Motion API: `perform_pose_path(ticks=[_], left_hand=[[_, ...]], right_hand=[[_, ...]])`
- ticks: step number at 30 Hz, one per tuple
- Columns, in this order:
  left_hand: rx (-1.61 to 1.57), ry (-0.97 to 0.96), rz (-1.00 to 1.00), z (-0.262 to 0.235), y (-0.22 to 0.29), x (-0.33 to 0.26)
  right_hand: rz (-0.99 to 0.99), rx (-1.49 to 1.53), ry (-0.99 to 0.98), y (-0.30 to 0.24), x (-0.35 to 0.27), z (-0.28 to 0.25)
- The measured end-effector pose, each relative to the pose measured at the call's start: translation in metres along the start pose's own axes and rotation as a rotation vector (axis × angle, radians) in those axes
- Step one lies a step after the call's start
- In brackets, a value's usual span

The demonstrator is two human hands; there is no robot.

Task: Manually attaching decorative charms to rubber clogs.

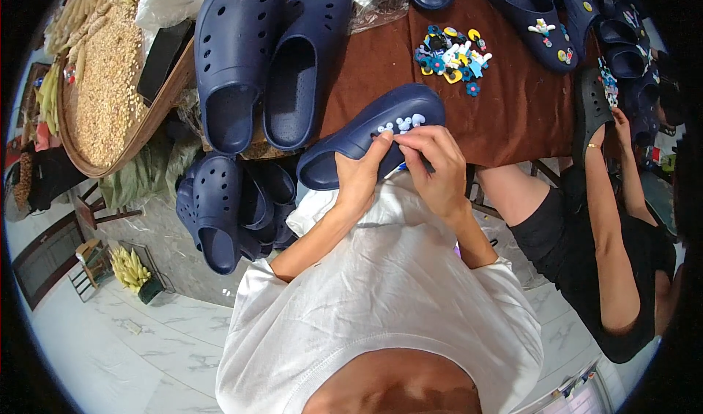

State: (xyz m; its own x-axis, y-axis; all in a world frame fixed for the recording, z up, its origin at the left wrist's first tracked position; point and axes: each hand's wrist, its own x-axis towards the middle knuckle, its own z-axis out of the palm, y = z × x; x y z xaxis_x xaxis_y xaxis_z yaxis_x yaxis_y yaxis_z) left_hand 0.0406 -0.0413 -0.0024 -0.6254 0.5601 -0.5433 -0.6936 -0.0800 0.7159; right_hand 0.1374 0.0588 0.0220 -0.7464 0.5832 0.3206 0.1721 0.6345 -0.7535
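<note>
A navy foam clog (pixel 421 102) lies across my lap side of the table edge, its toe toward the right. My left hand (pixel 356 176) grips the clog near its opening, thumb pressed on the upper beside the holes. A row of small pale lilac charms (pixel 406 124) sits on the upper. Beside them my right hand (pixel 441 171) is closed in a pinch against the clog; whatever is between the fingertips is hidden. Just beyond the toe, a pile of colourful shoe charms (pixel 450 53) in blue, yellow and white rests on a brown cloth (pixel 505 113).
Two undecorated navy clogs (pixel 239 69) stand at the left, with more clogs (pixel 220 212) stacked below. Decorated clogs (pixel 538 29) lie at the far right. A basket of grain (pixel 102 121) is far left. A co-worker's hand (pixel 621 127) is at a dark clog (pixel 592 99).
</note>
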Motion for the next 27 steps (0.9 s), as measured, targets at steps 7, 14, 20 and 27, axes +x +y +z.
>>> perform_pose_path(ticks=[7,14,20,27], left_hand=[[0.02,-0.058,-0.061,0.001,0.011,0.0],[-0.015,-0.051,-0.178,-0.002,0.023,-0.004],[-0.17,-0.054,-0.331,-0.012,0.026,-0.006],[-0.403,-0.132,-0.338,-0.016,0.034,-0.006]], right_hand=[[-0.014,0.003,-0.001,0.004,-0.001,-0.001],[0.074,0.005,0.127,0.013,0.034,-0.024],[0.085,-0.126,0.034,0.066,0.067,-0.028],[-0.003,-0.377,-0.07,0.101,0.079,-0.013]])
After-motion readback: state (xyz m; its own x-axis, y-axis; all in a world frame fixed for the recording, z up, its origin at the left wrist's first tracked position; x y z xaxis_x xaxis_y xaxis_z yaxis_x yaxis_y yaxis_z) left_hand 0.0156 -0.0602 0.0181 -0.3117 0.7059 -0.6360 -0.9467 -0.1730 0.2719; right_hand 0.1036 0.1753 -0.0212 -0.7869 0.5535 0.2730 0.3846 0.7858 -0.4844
